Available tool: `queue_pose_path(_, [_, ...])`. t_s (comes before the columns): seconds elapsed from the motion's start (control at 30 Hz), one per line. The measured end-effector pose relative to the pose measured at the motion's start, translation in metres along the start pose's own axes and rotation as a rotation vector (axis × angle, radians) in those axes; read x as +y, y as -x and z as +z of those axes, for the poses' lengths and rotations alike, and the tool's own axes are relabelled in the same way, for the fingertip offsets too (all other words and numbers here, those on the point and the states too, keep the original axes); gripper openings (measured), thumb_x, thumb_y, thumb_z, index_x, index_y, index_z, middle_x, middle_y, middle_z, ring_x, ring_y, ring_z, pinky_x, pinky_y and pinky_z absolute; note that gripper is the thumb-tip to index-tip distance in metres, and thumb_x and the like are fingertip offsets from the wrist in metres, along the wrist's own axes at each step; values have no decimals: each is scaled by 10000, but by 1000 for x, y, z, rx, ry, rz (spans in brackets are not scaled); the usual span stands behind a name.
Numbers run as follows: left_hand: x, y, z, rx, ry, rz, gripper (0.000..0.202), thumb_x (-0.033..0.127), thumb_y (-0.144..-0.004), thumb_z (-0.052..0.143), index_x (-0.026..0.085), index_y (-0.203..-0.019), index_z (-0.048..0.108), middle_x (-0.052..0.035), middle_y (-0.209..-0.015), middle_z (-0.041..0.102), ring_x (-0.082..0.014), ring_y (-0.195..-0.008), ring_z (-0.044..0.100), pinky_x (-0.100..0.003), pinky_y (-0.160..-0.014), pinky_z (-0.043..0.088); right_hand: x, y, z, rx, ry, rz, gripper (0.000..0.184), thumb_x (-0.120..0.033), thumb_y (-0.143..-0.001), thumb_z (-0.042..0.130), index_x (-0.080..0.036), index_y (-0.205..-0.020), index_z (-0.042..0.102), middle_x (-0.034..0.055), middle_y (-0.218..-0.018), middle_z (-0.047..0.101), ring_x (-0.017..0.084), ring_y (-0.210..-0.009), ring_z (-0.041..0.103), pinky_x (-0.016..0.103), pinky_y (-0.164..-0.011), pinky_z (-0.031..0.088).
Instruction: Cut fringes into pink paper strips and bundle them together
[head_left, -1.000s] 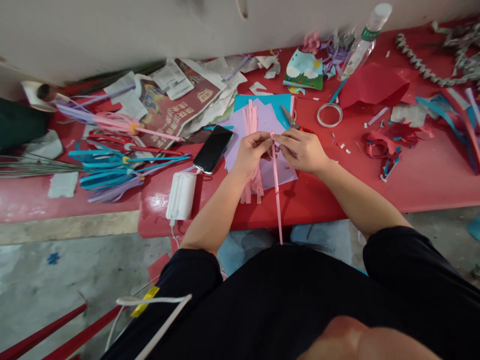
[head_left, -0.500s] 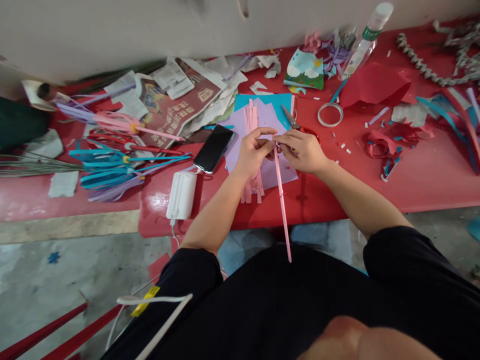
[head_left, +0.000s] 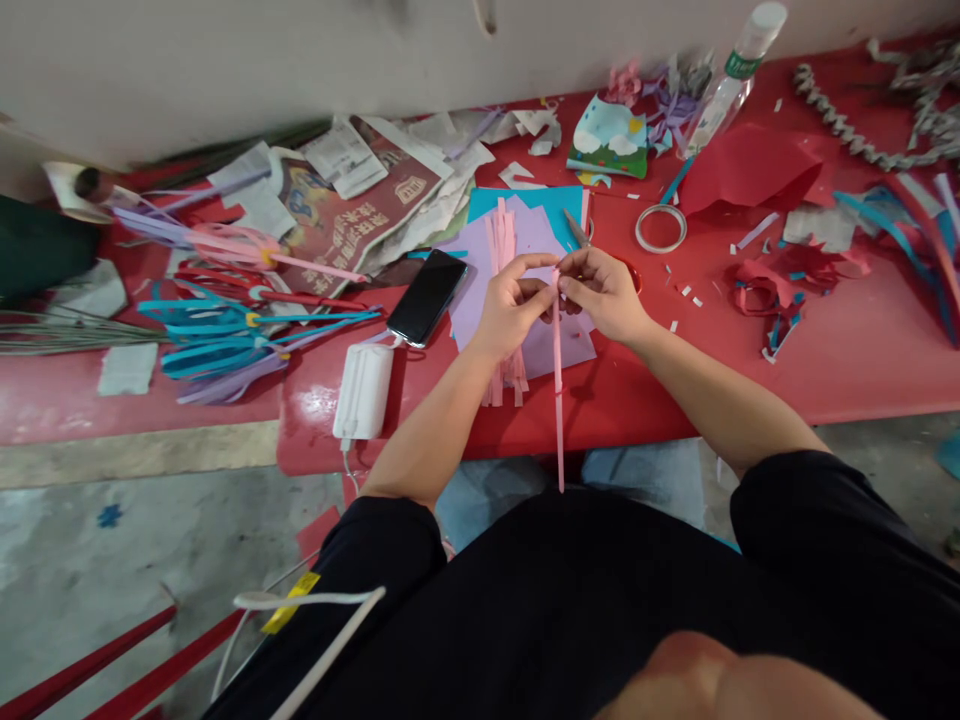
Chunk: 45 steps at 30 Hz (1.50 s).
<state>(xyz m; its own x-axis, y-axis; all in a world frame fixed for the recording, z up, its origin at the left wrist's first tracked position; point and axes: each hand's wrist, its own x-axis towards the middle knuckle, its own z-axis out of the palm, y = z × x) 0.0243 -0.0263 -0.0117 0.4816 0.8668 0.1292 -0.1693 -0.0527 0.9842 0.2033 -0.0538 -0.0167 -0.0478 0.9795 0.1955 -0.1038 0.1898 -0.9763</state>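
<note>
A long, thin pink paper-wrapped stick [head_left: 559,390] hangs down toward my lap, its upper end pinched between the fingertips of both hands. My left hand [head_left: 512,308] is closed on it from the left, thumb against forefinger. From the right, my right hand [head_left: 606,292] closes on the same end, the fingertips of both hands nearly meeting. What exactly lies between the fingertips is partly hidden. Below the hands are purple paper sheets [head_left: 466,262] and a bundle of pink paper strips [head_left: 501,232]. Scissors [head_left: 577,230] lie partly covered behind my right hand.
A phone [head_left: 427,298] and a white power bank [head_left: 362,392] lie left on the red table [head_left: 450,425]. Farther left are blue paper-strip flowers [head_left: 217,335]. A tape roll [head_left: 661,229], a plastic bottle [head_left: 739,80] and red paper [head_left: 750,175] stand or lie right.
My right hand has turned, its fingers now more curled at the stick's top. The stick's lower end has swung left and moved up slightly. My left hand has barely moved.
</note>
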Motion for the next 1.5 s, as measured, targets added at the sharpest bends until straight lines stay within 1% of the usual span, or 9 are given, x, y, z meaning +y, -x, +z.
queue_pose_path(0.13, [-1, 0, 0, -5, 7, -12, 434, 322, -900, 801, 186, -1272, 622, 15, -717, 745, -140, -610, 712, -241, -585, 550, -2, -1, 0, 2, 5, -11, 268, -420, -904, 814, -207, -950, 658, -17, -742, 645, 104, -570, 617, 265, -526, 526])
queue_pose_path(0.37, [-1, -1, 2, -8, 4, -48, 394, 337, -882, 824, 169, -1191, 647, 6, -706, 743, -133, -607, 705, -236, -577, 557, -7, -1, 0, 16, -28, 0, 269, -421, -898, 828, -193, -894, 687, -12, -716, 664, 111, -573, 640, 268, -533, 513])
queue_pose_path(0.57, [1, 1, 4, -11, -8, -100, 363, 346, -873, 852, 181, -1128, 653, 12, -688, 732, -127, -595, 692, -226, -548, 535, -2, -4, -3, 48, -109, 125, 310, -429, -817, 871, -185, -789, 681, -28, -622, 626, 74, -474, 517, 239, -450, 393])
queue_pose_path(0.7, [1, 2, 5, 30, -43, -159, 268, 337, -882, 826, 196, -1022, 647, 9, -688, 734, -120, -573, 692, -210, -501, 489, 0, -3, -2, 66, -49, 172, 289, -410, -806, 864, -190, -761, 682, -37, -573, 580, 72, -465, 450, 238, -428, 332])
queue_pose_path(0.8, [-2, 1, 5, 51, -21, -212, 214, 336, -892, 786, 196, -913, 625, 2, -695, 733, -118, -571, 695, -205, -483, 486, -1, -2, 0, 57, -10, 170, 279, -400, -833, 831, -195, -751, 661, -40, -553, 550, 76, -459, 424, 246, -425, 322])
queue_pose_path(0.93, [-4, 0, 4, 51, 42, -272, 245, 338, -914, 721, 186, -776, 589, -21, -713, 734, -108, -571, 697, -190, -478, 488, -1, -1, 1, 42, 37, 118, 261, -379, -854, 799, -196, -742, 649, -33, -567, 562, 81, -472, 443, 250, -439, 349])
queue_pose_path(1.13, [-3, -3, 4, 70, 72, -338, 170, 290, -868, 703, 176, -769, 624, -23, -704, 727, -105, -549, 682, -184, -474, 497, 2, 1, 2, 59, 144, 57, 215, -345, -880, 783, -186, -798, 663, -9, -635, 636, 93, -505, 522, 250, -479, 429])
queue_pose_path(1.3, [-4, -4, 4, 103, 128, -387, 150, 265, -855, 670, 193, -747, 595, 6, -667, 669, -95, -535, 651, -188, -479, 499, 6, 6, 4, 47, 259, -56, 185, -378, -950, 731, -206, -895, 690, 16, -755, 702, 132, -623, 627, 285, -590, 526])
queue_pose_path(1.5, [-7, -3, 3, 107, 191, -392, 144, 249, -863, 666, 197, -747, 598, 18, -628, 624, -107, -513, 634, -209, -486, 514, 8, 9, 2, 34, 448, -240, 185, -340, -1001, 644, -205, -1021, 770, 62, -909, 753, 161, -726, 667, 323, -684, 556])
